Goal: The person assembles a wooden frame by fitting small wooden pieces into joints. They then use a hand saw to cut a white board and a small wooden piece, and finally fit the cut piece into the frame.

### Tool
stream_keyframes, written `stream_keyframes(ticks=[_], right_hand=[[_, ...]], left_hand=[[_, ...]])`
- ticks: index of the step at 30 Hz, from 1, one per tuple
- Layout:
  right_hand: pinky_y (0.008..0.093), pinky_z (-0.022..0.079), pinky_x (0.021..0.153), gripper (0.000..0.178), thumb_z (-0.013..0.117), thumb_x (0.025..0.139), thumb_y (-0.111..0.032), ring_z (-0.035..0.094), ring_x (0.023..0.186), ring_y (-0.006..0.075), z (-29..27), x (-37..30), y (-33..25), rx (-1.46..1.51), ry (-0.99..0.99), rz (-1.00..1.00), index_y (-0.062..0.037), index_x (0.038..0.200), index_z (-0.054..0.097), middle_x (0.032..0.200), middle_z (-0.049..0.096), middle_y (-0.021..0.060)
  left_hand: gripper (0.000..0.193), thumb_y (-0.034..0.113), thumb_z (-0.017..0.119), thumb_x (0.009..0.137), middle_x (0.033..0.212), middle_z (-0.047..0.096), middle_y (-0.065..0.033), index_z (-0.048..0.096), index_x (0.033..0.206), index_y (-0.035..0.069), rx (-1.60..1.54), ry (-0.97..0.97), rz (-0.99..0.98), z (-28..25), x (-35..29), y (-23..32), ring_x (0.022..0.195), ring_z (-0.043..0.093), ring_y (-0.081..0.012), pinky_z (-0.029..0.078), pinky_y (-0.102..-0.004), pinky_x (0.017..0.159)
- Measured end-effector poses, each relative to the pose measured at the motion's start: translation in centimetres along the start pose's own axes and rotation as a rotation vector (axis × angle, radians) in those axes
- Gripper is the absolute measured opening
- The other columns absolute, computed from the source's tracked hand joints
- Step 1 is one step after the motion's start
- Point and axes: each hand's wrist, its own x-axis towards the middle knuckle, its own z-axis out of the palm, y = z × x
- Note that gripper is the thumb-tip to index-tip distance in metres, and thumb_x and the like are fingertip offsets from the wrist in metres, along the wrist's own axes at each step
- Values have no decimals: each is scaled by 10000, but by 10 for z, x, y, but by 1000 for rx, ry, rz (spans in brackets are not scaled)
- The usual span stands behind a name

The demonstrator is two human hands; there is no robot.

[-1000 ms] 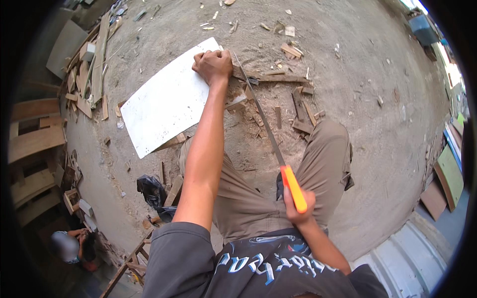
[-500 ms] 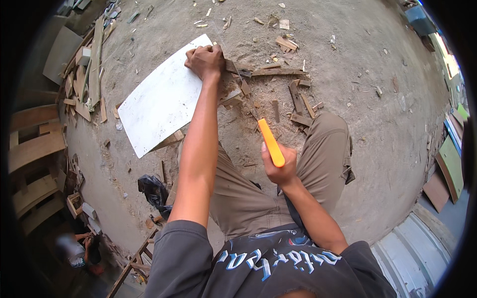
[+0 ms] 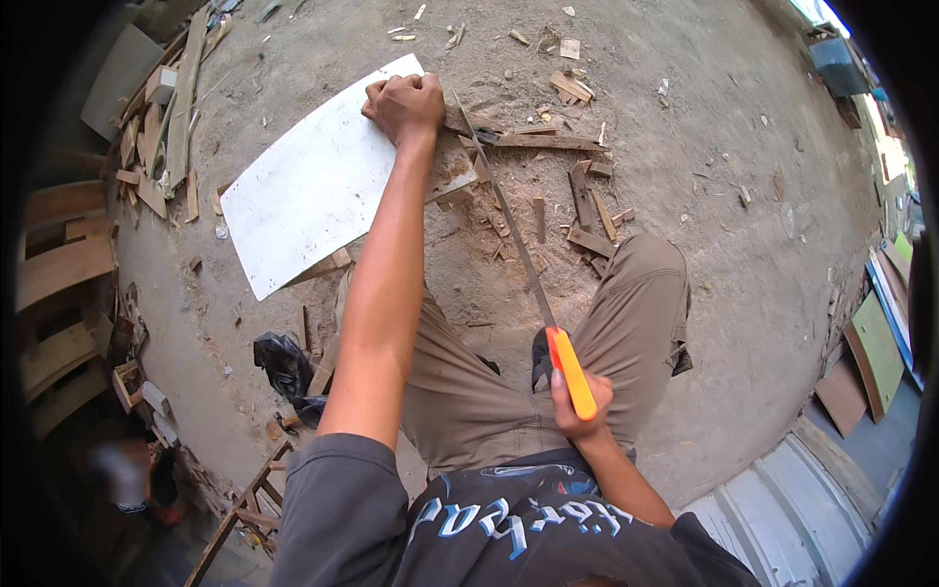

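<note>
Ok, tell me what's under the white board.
Wood scraps poke out below the white board at its lower edge, on sandy ground. The left hand presses its far corner; everything beneath its middle is covered.

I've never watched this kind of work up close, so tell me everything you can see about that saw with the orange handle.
The saw is a hand tool with a long, narrow, dull grey blade that looks like metal and a bright orange, straight handle that looks like plastic. The right hand grips the handle above the person's lap. The blade slants up and away to the left, and its far end reaches the wood strip beside the left hand, which presses down at the white board.
</note>
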Motion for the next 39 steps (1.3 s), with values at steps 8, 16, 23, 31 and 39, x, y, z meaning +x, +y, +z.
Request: stream_keyframes(ticks=[8, 16, 23, 31, 39], right_hand=[[344, 408, 441, 125, 643, 866, -48, 554, 440, 255, 45, 58, 9, 63, -33, 40, 1, 756, 611, 567, 521, 112], [348, 357, 427, 257, 620, 892, -60, 494, 398, 215, 41, 62, 4, 74, -32, 138, -17, 661, 515, 512, 458, 105], [335, 439, 468, 81, 607, 856, -17, 583, 457, 236, 2, 1, -11, 56, -6, 92, 42, 820, 651, 573, 572, 107], [365, 396, 443, 176, 619, 885, -48, 538, 423, 262, 28, 27, 2, 60, -55, 55, -11, 715, 597, 547, 526, 111], [348, 375, 430, 197, 647, 870, -51, 512, 411, 231, 50, 62, 7, 107, -34, 84, -21, 692, 569, 528, 487, 98]], left_hand=[[351, 380, 564, 740, 860, 729, -92, 755, 678, 93, 24, 18, 55, 11, 4, -2, 1035, 552, -315, 350, -428, 980], [318, 357, 589, 778, 818, 721, -44, 766, 695, 107, -64, 9, 83, 11, -5, 1, 1057, 539, -269, 313, -425, 1012], [314, 355, 584, 774, 884, 731, -51, 777, 730, 111, -2, -7, 41, 2, -2, -2, 1081, 541, -276, 313, -420, 1026], [317, 314, 555, 773, 874, 732, -79, 765, 702, 87, 26, -3, 28, 0, 13, -2, 1036, 527, -257, 297, -423, 1044], [315, 348, 570, 774, 832, 726, -62, 764, 686, 116, -26, -10, 83, 4, 3, -6, 1018, 530, -265, 301, -423, 1035]])
